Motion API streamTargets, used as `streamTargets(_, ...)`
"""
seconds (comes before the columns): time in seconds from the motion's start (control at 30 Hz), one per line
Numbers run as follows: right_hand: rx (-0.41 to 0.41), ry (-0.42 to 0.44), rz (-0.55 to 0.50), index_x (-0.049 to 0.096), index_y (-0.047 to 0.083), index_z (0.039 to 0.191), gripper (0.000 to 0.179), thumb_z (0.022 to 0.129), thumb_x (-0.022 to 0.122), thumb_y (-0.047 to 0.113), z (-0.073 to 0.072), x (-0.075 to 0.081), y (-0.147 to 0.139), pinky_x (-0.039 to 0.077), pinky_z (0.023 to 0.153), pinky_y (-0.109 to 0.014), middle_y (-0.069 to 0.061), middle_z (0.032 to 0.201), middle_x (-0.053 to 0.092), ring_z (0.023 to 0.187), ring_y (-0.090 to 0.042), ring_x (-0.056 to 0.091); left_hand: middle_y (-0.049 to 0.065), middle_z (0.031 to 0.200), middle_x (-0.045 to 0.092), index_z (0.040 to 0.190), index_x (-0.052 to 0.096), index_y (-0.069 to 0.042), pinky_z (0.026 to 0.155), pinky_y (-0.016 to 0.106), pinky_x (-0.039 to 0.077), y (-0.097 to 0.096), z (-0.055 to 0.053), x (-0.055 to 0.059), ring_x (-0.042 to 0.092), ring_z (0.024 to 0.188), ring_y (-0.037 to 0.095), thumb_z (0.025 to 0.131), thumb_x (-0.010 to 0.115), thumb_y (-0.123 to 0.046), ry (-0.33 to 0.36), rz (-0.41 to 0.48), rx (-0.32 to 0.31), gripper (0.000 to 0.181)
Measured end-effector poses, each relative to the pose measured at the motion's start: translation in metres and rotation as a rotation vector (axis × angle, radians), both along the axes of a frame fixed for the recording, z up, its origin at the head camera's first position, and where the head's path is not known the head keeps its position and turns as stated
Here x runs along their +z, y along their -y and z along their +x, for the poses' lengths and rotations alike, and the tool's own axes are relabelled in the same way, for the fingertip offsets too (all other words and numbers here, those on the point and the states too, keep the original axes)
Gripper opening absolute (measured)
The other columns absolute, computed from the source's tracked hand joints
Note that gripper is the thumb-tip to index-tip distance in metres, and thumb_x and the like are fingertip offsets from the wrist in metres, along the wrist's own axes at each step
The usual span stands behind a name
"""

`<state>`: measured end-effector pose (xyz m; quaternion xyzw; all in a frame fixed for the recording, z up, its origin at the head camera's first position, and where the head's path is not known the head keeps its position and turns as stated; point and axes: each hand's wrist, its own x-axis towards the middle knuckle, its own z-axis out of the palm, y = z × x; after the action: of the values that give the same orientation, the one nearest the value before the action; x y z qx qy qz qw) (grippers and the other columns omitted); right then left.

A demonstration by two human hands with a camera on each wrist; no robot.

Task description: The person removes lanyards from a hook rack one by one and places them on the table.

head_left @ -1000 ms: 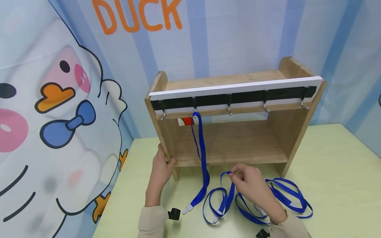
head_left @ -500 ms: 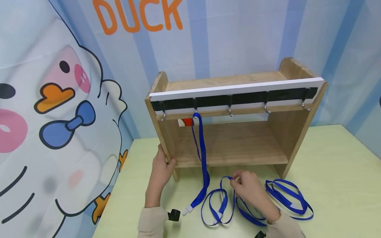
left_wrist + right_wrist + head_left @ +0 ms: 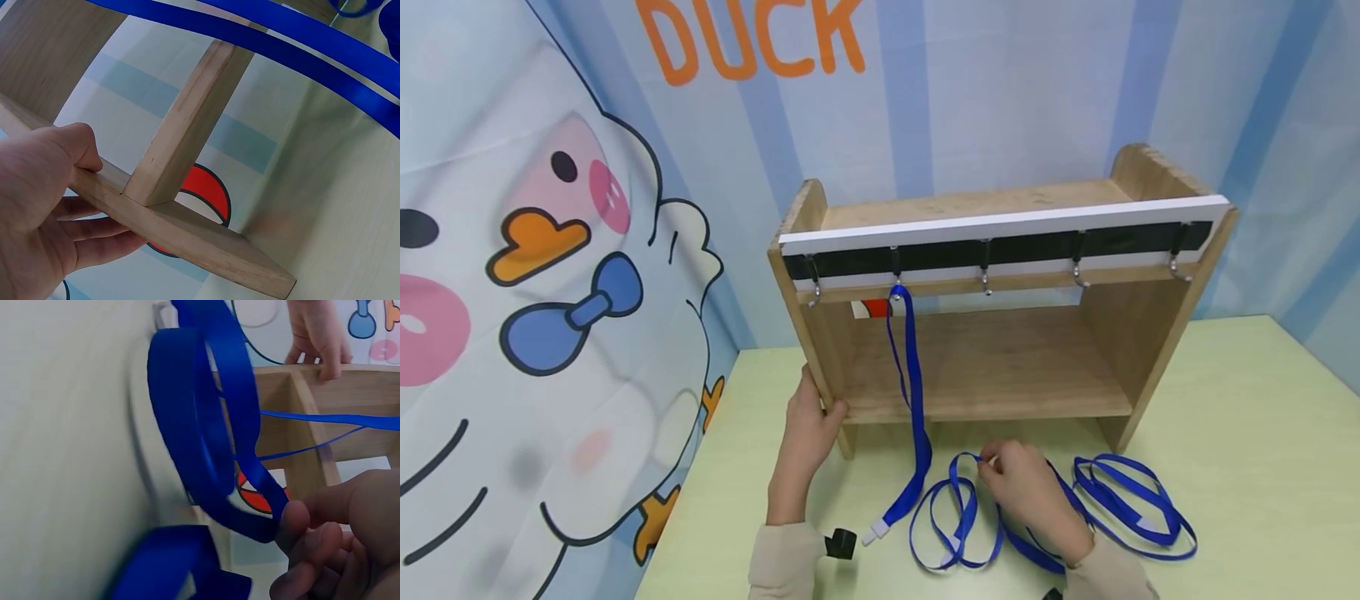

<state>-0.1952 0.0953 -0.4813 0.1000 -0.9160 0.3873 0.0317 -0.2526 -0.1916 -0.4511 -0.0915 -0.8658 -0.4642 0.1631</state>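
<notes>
- Right hand point(image 3: 1030, 492) pinches a lanyard point(image 3: 172, 400) between thumb and fingers, lower centre of the head view.
- It's likely light, limp, a touch slippery — best taken by a single flat stretch, away from the tangle.
- Left hand point(image 3: 808, 425), centre left, grips the side of the shelf point(image 3: 1015, 358).
- Hung lanyard point(image 3: 917, 400) — centre, on a hook point(image 3: 897, 267).
- Coiled lanyard point(image 3: 1167, 510) on the worktop point(image 3: 1262, 450), lower right.
</notes>
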Motion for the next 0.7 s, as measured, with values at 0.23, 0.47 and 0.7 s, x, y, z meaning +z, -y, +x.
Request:
streamTargets(0.23,-0.028,-0.058,0.055,0.075,0.003,0.085,0.007,0.087,0.068,0.002,-0.001,-0.009,0.006,0.040,0.046,-0.027,0.003,0.065,0.059,0.051,-0.009,0.045,0.032,0.138,0.050,0.151,0.028,0.005,0.082,0.053,0.059,0.000,0.001,0.001,0.058,0.120,0.042,0.090,0.057,-0.001,-0.004,-0.004,0.001,0.068)
streamTargets(0.47,-0.012,-0.029,0.039,0.075,0.000,0.093,0.009,0.089,0.066,0.003,-0.003,-0.009,0.008,0.031,0.040,-0.022,0.006,0.057,0.050,0.046,-0.007,0.039,0.031,0.138,0.051,0.151,0.029,0.005,0.082,0.053,0.059,0.000,0.000,0.000,0.057,0.120,0.042,0.090,0.057,-0.001,-0.008,-0.004,0.000,0.068)
streamTargets(0.7,0.044,-0.024,0.016,0.075,-0.004,0.100,0.014,0.091,0.066,0.003,-0.003,0.002,0.006,0.026,0.039,-0.020,0.009,0.051,0.044,0.043,-0.005,0.034,0.031,0.138,0.050,0.152,0.029,0.004,0.083,0.053,0.059,0.000,0.001,0.000,0.058,0.120,0.042,0.090,0.058,-0.001,-0.002,0.004,0.002,0.068)
